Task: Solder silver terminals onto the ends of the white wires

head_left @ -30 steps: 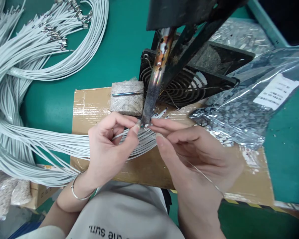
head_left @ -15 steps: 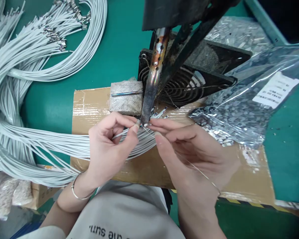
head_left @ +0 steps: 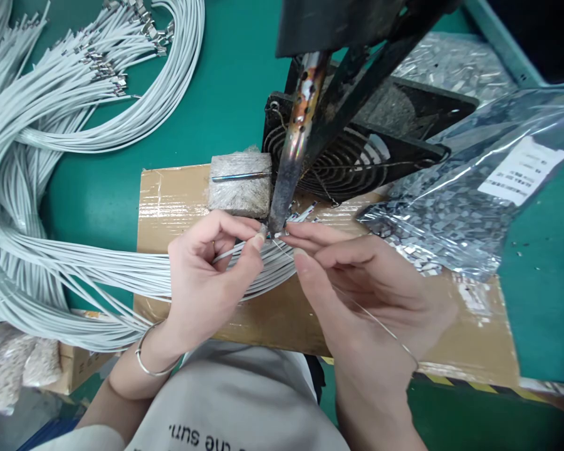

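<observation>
My left hand [head_left: 219, 275] pinches the end of a white cable [head_left: 225, 254] between thumb and forefinger, right beside the tip of a soldering iron [head_left: 286, 169]. The iron is clamped pointing down, its metal barrel stained brown. My right hand [head_left: 357, 282] is closed on a thin solder wire [head_left: 383, 327] that runs across the palm, its end reaching the iron's tip. A small pale piece shows by the right fingertips; its kind is too small to tell. Under both hands lies a bundle of white cables [head_left: 136, 269].
A wrapped block [head_left: 240, 197] with a thin metal rod on it stands left of the iron. Behind the iron is a black fan [head_left: 348, 166]. A plastic bag of small metal pieces [head_left: 470, 207] lies at right. Cardboard [head_left: 479, 338] covers the work area. More cables [head_left: 169, 106] lie at upper left.
The whole view has shifted very slightly. Both hands keep the same grip at the iron's tip.
</observation>
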`<state>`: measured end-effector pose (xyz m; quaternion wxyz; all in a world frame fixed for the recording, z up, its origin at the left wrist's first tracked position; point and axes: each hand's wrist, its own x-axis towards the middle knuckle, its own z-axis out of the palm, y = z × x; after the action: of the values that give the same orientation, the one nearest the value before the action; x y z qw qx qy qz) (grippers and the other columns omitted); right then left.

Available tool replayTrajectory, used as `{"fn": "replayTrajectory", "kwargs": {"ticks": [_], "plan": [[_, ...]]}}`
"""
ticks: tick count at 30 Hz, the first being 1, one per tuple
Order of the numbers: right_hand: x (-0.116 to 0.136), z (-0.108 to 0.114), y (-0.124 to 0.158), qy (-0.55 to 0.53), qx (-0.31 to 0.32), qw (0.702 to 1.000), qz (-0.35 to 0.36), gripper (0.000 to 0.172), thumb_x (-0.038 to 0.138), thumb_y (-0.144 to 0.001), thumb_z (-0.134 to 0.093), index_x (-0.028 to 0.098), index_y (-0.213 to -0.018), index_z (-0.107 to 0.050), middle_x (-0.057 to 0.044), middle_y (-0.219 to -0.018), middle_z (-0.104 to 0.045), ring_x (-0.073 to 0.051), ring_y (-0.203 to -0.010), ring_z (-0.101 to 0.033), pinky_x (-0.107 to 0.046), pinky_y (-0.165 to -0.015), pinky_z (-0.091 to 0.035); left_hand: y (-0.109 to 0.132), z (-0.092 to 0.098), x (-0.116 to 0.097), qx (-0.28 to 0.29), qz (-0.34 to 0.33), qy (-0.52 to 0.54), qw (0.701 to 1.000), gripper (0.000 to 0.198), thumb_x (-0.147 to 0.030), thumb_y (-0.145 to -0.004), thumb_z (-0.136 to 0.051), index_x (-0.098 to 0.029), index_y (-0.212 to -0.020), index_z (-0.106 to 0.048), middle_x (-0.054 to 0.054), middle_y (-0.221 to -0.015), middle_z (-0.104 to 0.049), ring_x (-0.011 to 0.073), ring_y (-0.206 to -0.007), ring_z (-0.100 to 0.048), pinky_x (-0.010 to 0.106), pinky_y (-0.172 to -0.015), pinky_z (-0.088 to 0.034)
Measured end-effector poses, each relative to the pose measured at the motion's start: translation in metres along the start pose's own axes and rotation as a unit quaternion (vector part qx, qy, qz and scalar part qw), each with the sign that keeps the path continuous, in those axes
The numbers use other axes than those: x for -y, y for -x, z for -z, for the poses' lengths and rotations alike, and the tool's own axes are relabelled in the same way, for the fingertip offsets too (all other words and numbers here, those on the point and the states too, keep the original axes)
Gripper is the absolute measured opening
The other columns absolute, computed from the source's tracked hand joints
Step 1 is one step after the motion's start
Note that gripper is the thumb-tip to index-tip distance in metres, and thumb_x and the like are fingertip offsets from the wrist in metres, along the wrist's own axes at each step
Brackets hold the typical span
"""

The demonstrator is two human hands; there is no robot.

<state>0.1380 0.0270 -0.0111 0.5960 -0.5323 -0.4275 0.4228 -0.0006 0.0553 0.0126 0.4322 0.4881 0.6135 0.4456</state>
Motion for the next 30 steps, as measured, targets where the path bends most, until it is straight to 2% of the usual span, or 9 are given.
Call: {"fn": "replayTrajectory", "kwargs": {"ticks": [8, 16, 20, 30], "plan": [[-0.0039, 0.0006, -0.0001, -0.022, 0.016, 1.000, 0.000, 0.021, 0.003, -0.089, -0.075, 0.023, -0.085, -0.071, -0.001, -0.108, -0.084, -0.017, -0.104, -0.081, -0.028, -0.096, -0.067, -0.0018, 0.0003, 0.0014, 0.003, 0.002, -0.005, 1.000, 0.016, -0.006, -0.078, -0.078, -0.019, -0.071, -0.071, 0.004, -0.084, -0.079, 0.0082, -0.055, -0.050, 0.024, -0.044, -0.028], [-0.0032, 0.0015, -0.0003, -0.010, 0.008, 1.000, -0.009, 0.018, 0.008, -0.089, -0.076, 0.023, -0.082, -0.070, -0.003, -0.108, -0.084, -0.019, -0.100, -0.082, -0.032, -0.092, -0.070, 0.0004, -0.0007, 0.0012, 0.003, 0.004, -0.001, 1.000, 0.015, -0.008, -0.078, -0.079, -0.019, -0.072, -0.071, 0.004, -0.085, -0.078, 0.0075, -0.052, -0.046, 0.025, -0.044, -0.026], [-0.0020, 0.0009, -0.0008, 0.003, 0.001, 1.000, 0.001, 0.019, 0.007, -0.089, -0.077, 0.024, -0.082, -0.071, -0.003, -0.106, -0.085, -0.019, -0.096, -0.083, -0.032, -0.089, -0.071, 0.0004, -0.0003, 0.0008, 0.003, 0.003, 0.000, 1.000, 0.017, -0.005, -0.076, -0.081, -0.019, -0.072, -0.072, 0.004, -0.085, -0.079, 0.0084, -0.054, -0.049, 0.025, -0.044, -0.026], [-0.0014, 0.0004, 0.0000, -0.004, 0.007, 1.000, 0.003, 0.021, 0.004, -0.089, -0.076, 0.024, -0.084, -0.073, 0.000, -0.107, -0.084, -0.017, -0.100, -0.082, -0.027, -0.092, -0.068, 0.0003, 0.0007, 0.0012, 0.005, -0.002, -0.001, 1.000, 0.017, -0.005, -0.077, -0.081, -0.020, -0.073, -0.072, 0.004, -0.087, -0.081, 0.0104, -0.059, -0.055, 0.024, -0.044, -0.028]]}}
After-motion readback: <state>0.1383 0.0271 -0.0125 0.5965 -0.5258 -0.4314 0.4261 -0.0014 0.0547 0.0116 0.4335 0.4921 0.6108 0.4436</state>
